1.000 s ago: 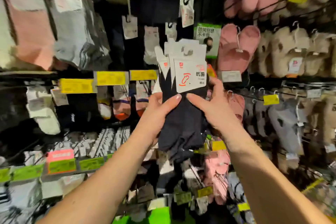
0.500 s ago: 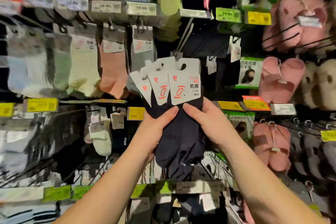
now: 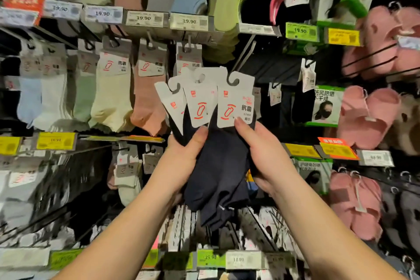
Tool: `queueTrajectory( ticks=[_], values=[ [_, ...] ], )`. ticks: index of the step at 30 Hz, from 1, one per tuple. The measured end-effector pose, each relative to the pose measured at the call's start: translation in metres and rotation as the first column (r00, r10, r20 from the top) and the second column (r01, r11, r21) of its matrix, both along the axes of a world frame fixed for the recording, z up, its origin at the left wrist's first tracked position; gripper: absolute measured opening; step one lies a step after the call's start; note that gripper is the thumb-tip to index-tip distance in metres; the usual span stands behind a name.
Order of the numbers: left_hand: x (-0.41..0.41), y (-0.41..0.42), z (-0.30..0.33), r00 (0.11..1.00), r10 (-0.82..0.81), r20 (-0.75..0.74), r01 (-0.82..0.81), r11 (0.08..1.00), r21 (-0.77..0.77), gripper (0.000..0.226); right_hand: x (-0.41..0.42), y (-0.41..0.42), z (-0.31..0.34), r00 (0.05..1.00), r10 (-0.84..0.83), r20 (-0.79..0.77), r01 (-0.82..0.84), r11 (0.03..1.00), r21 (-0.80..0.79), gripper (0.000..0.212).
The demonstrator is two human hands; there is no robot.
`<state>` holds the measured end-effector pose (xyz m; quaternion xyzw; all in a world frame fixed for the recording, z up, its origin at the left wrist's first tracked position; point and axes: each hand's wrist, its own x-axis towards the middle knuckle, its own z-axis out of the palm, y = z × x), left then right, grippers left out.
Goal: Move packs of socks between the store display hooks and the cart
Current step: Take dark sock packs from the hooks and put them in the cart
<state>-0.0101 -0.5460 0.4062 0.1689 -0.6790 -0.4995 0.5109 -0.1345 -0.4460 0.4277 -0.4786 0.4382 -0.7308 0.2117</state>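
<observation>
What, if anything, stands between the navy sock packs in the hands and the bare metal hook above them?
Nothing visible does. The left hand and right hand hold the fanned navy sock packs, and the front card's hanging slot sits right at the tip of the bare hook. The pink socks hang off to the left.

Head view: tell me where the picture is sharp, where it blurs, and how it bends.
Head view: sharp in the middle, on the dark sock packs and both hands, left hand, right hand; smeared at the left edge and bottom; shelf rails bow from the wide lens; lower left shelves sit in shadow.
</observation>
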Motion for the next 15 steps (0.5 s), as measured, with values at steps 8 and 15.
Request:
queueTrajectory(
  ticks=[8,15],
  values=[
    [-0.014,0.012,0.015,0.992,-0.05,-0.113,0.047,0.999,-0.026,0.019,-0.027,-0.003,0.012,0.937,0.245,0.247,-0.227,0.969,-0.099,0.028],
    [-0.031,0.015,0.019,0.979,0.025,-0.201,-0.027,1.0,-0.008,0.033,-0.057,-0.003,0.03,0.898,0.27,0.348,-0.235,0.962,-0.14,0.031]
  ],
)
